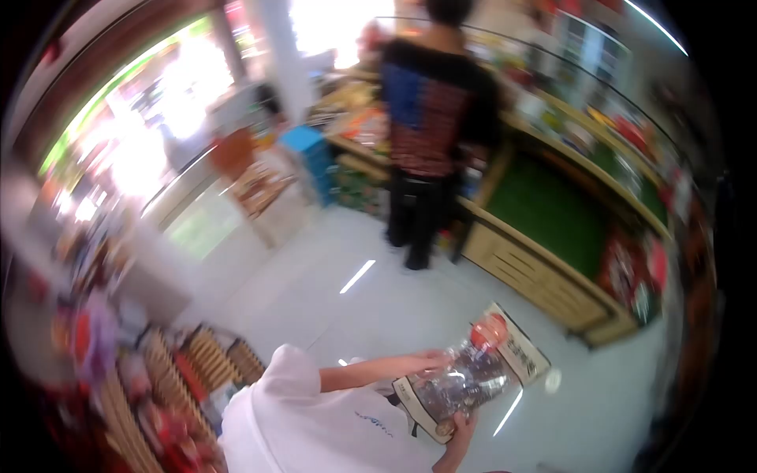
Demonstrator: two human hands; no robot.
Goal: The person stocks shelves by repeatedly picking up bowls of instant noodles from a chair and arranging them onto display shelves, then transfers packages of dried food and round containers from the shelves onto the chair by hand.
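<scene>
I hold a clear plastic package (473, 377) with cream printed bands at its ends, tilted in front of my white shirt. A red round patch (489, 331) shows near its far end. What is inside, if anything, is too blurred to name. At the package's upper edge is my left hand (430, 361), closed on the plastic. My right hand (464, 428) grips the lower edge near the printed band, its fingers partly hidden.
Another person (430, 118) in a dark top stands by the counters. A wooden shelf unit with a green surface (552, 213) is at the right. Slatted wooden racks (169, 370) with goods stand lower left. A blue box (307, 154) sits near the window. The floor (315, 276) is glossy and pale.
</scene>
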